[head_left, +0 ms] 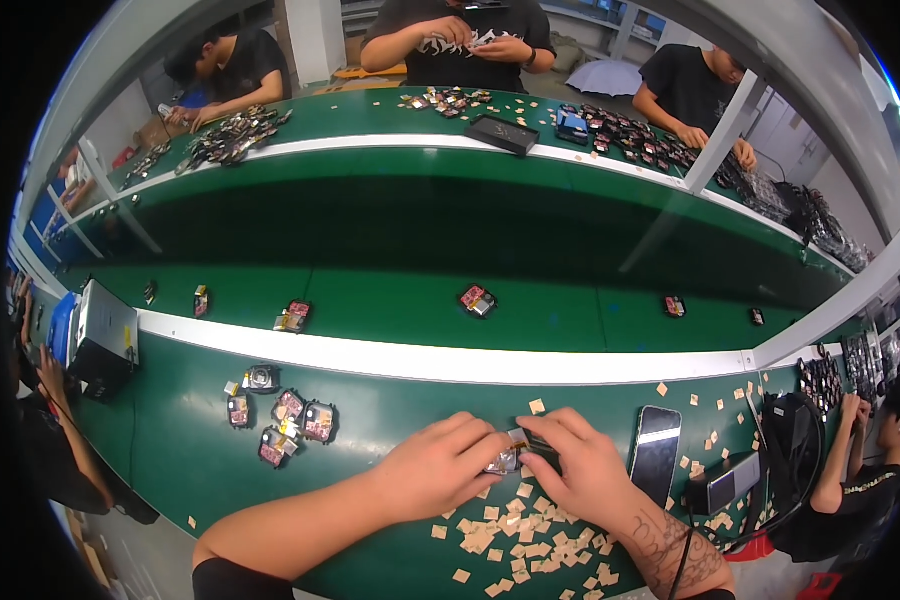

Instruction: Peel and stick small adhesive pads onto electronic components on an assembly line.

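In front of me, a small electronic device [504, 462] with a silvery part and a dark casing sits between my two hands. My left hand [435, 462] grips its left side, the fingers bent over it. From the right, my right hand [582, 462] pinches it with thumb and fingers, which cover much of it. Below the hands lies a scattered heap of small tan square stickers [560, 542]. To the left, several similar open devices [319, 422] with dark casings and reddish circuit boards rest on the green table [370, 550].
A phone [657, 452] lies right of my right hand, beside a grey box-shaped device [725, 484] and black cables. A white rail [440, 367] borders a green belt carrying spaced devices [478, 300]. Across it, people work around piles of devices [235, 135]; others sit at both sides.
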`<state>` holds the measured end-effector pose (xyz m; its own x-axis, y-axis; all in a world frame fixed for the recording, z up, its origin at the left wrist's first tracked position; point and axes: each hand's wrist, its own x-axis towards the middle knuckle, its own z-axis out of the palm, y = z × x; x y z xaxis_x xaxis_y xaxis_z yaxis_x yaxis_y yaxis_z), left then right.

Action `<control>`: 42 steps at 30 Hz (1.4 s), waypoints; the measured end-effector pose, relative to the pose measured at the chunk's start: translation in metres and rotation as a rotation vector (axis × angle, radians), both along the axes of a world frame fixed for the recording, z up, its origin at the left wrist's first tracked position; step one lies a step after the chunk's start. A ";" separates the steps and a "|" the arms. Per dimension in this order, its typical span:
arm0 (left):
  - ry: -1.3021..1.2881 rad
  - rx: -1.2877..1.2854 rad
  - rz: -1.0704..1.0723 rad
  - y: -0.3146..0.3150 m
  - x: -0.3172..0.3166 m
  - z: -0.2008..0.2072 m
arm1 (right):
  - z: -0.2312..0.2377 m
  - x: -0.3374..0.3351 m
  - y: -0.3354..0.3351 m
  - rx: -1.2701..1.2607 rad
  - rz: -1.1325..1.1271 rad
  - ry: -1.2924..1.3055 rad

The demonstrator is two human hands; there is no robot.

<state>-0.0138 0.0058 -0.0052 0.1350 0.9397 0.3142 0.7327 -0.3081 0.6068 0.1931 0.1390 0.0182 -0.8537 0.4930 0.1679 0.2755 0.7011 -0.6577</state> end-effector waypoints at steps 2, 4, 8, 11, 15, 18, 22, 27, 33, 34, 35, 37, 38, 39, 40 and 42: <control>0.018 -0.001 -0.031 0.000 0.000 0.000 | 0.000 -0.001 0.000 -0.004 0.018 -0.046; 0.038 -0.007 -0.063 -0.002 -0.001 0.001 | -0.003 0.000 0.000 -0.014 0.036 -0.091; 0.071 0.006 -0.088 -0.001 -0.001 0.004 | -0.006 0.003 0.008 -0.134 0.071 -0.048; 0.108 0.014 -0.099 0.000 -0.002 0.004 | -0.006 0.004 0.011 -0.281 0.074 -0.034; 0.188 0.018 -0.103 -0.002 -0.004 0.001 | -0.004 0.005 0.014 -0.435 0.105 0.007; 0.235 0.062 -0.091 -0.004 -0.003 0.002 | 0.006 0.008 0.020 -0.351 0.204 -0.085; 0.370 0.041 -0.124 -0.007 -0.004 0.008 | 0.008 0.009 0.026 -0.339 0.217 -0.066; 0.418 0.076 -0.121 -0.008 -0.002 0.006 | 0.007 0.006 0.007 -0.245 0.155 -0.052; 0.268 0.059 -0.103 -0.006 -0.003 0.003 | 0.000 0.005 -0.012 -0.046 0.108 -0.093; 0.216 0.049 -0.090 -0.006 -0.002 0.003 | -0.001 0.004 -0.013 -0.093 0.083 -0.082; 0.215 0.048 -0.089 -0.005 -0.002 0.004 | -0.002 0.003 -0.013 -0.140 0.059 -0.071; 0.157 0.029 -0.085 -0.005 0.000 0.007 | -0.006 0.004 -0.015 -0.195 0.033 -0.031; 0.156 0.027 -0.082 -0.005 0.000 0.008 | -0.007 0.003 -0.015 -0.248 0.005 0.010; 0.136 0.031 -0.071 -0.005 0.001 0.007 | -0.008 0.003 -0.015 -0.250 0.007 0.008; 0.117 0.035 -0.062 -0.005 0.001 0.008 | -0.007 0.004 -0.015 -0.238 0.018 -0.003; 0.107 0.032 -0.062 -0.005 0.001 0.009 | -0.006 0.004 -0.014 -0.228 0.029 -0.016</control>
